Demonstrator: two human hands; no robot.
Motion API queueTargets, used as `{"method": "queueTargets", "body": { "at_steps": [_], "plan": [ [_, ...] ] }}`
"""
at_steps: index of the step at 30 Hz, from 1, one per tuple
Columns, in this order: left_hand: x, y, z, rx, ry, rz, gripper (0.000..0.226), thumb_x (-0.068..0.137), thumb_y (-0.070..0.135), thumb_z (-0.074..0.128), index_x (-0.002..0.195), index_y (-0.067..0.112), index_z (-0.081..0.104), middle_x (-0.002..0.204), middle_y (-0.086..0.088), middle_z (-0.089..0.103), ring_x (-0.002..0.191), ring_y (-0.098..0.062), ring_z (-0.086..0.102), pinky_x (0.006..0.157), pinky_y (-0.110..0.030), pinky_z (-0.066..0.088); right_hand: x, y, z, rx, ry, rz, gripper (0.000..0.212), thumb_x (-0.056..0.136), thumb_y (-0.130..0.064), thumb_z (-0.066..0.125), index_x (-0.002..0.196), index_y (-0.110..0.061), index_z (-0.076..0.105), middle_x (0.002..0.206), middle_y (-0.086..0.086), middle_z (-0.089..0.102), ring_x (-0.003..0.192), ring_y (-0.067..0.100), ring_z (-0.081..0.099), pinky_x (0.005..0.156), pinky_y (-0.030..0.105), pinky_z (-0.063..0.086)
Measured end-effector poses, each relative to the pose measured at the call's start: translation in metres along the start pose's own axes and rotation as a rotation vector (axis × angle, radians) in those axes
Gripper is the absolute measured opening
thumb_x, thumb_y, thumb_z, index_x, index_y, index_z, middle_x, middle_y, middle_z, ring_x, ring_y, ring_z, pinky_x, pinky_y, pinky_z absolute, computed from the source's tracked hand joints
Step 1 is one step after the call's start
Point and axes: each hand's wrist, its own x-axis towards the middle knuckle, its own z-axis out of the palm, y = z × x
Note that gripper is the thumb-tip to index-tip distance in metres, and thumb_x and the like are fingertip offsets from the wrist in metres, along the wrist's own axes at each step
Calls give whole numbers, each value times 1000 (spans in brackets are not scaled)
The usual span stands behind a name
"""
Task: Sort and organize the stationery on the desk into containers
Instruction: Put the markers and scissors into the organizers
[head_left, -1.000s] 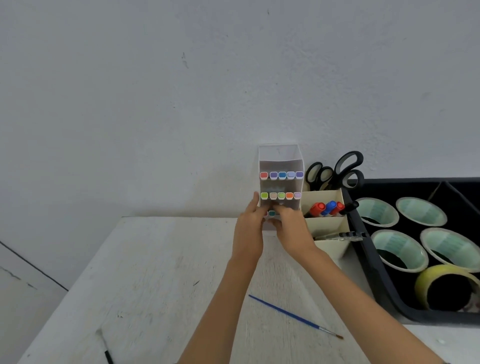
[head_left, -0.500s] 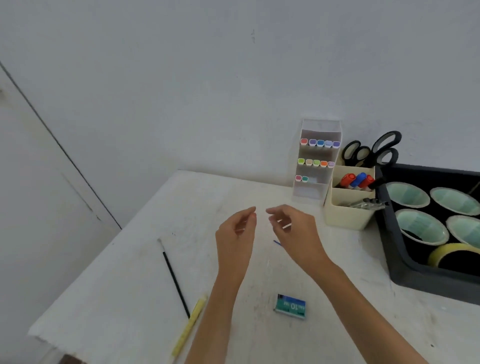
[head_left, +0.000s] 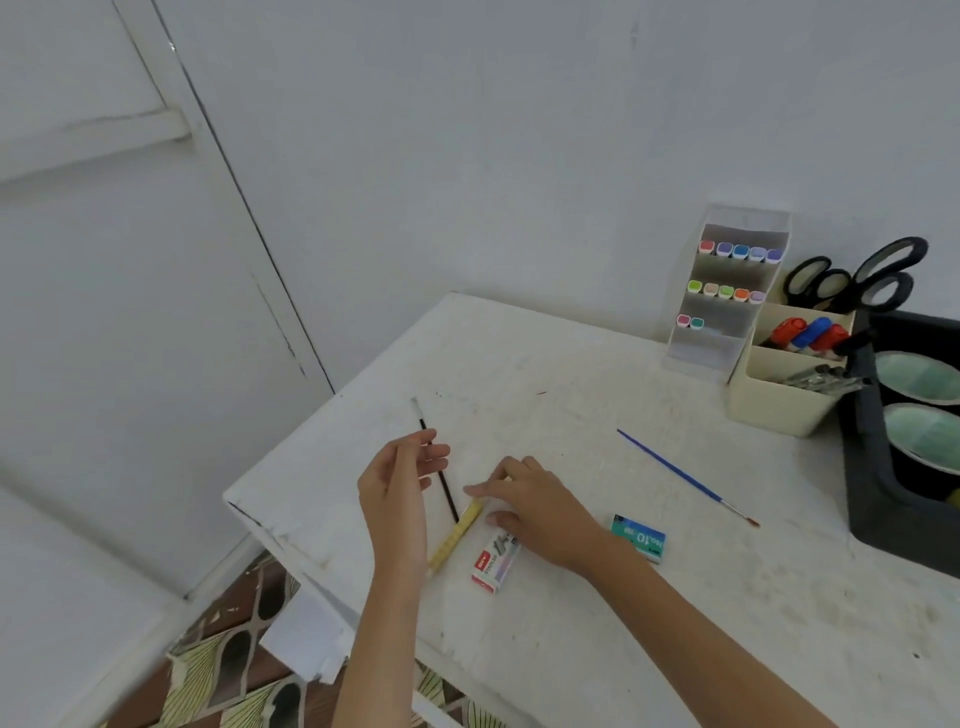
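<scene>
Two slender bare forearms, narrow wrists, bare left hand, bare right hand

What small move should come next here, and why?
Probably the right hand should pinch the upper end of the yellow pencil and lift it. Its fingertips lie at that end and hold nothing. The pencil lies loose on the desk beside the black brush, far from the beige organizer. The left hand is open and holds nothing.

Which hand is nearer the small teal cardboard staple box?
Right. The right hand rests just left of the teal cardboard staple box; the left hand is farther left, beside the thin black paintbrush.
</scene>
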Motion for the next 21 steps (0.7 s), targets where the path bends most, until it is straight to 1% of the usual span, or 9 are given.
{"method": "queueTargets", "body": {
  "at_steps": [2, 4, 7, 9, 12, 15, 16, 18, 21],
  "plan": [
    [-2, -1, -3, 1, 10, -12, 27, 95, 13, 44, 93, 8, 70, 83, -7, 72, 74, -11, 66, 70, -25, 47, 4, -1, -1, -36, -13, -13, 35, 93, -25, 55, 127, -30, 55, 118, -2, 46, 108, 13, 40, 88, 25, 36],
    [-4, -1, -4, -3, 14, -16, 27, 95, 12, 44, 93, 8, 70, 82, -7, 72, 73, -11, 66, 70, -25, 47, 5, 1, -6, 18, -10, -10, 25, 89, -24, 61, 115, -23, 62, 112, -2, 49, 103, 12, 42, 81, 18, 36],
    [-2, 2, -5, -7, 22, -6, 27, 95, 11, 44, 92, 7, 70, 81, -7, 72, 72, -10, 66, 70, -25, 47, -5, 14, -27, 426, 56, 105, 13, 84, -19, 68, 97, -21, 67, 94, -10, 57, 83, 2, 51, 69, 9, 40],
    [1, 5, -2, -17, 22, 0, 26, 94, 11, 45, 92, 6, 70, 80, -7, 72, 71, -11, 66, 69, -25, 47, -17, 22, -49, 682, 119, 193, 10, 82, -23, 71, 92, -24, 69, 85, -8, 66, 73, 1, 58, 67, 13, 48],
    [7, 11, 12, -39, -17, 3, 25, 94, 11, 46, 92, 5, 70, 80, -9, 71, 70, -10, 65, 68, -24, 47, -32, 32, -78, 1068, 292, 251, 19, 79, -21, 69, 96, -11, 70, 90, 11, 71, 74, 17, 63, 69, 24, 54],
    [11, 15, 37, -46, -88, 4, 25, 94, 11, 46, 91, 6, 71, 80, -10, 71, 70, -11, 65, 68, -25, 47, -43, 40, -102, 1415, 531, 262, 22, 77, -14, 65, 95, -1, 66, 96, 17, 70, 73, 19, 59, 68, 24, 51],
    [13, 16, 48, -46, -116, 5, 25, 93, 10, 46, 91, 5, 71, 80, -10, 71, 70, -12, 65, 68, -25, 46, -46, 44, -109, 1434, 612, 286, 20, 79, -11, 64, 97, -3, 67, 96, 15, 71, 74, 19, 60, 71, 24, 52],
    [16, 18, 68, -48, -174, 3, 25, 93, 9, 46, 90, 5, 71, 80, -10, 71, 69, -12, 65, 67, -24, 46, -51, 52, -119, 1340, 742, 328, 19, 86, -5, 59, 103, -8, 68, 98, 10, 72, 80, 17, 65, 74, 23, 54],
    [22, 20, 105, -39, -281, 10, 24, 93, 10, 47, 90, 6, 71, 79, -9, 72, 70, -12, 65, 65, -21, 46, -59, 67, -132, 1226, 913, 387, 22, 91, -1, 54, 105, -11, 66, 97, 8, 72, 80, 17, 67, 71, 23, 55]
  ]
}}
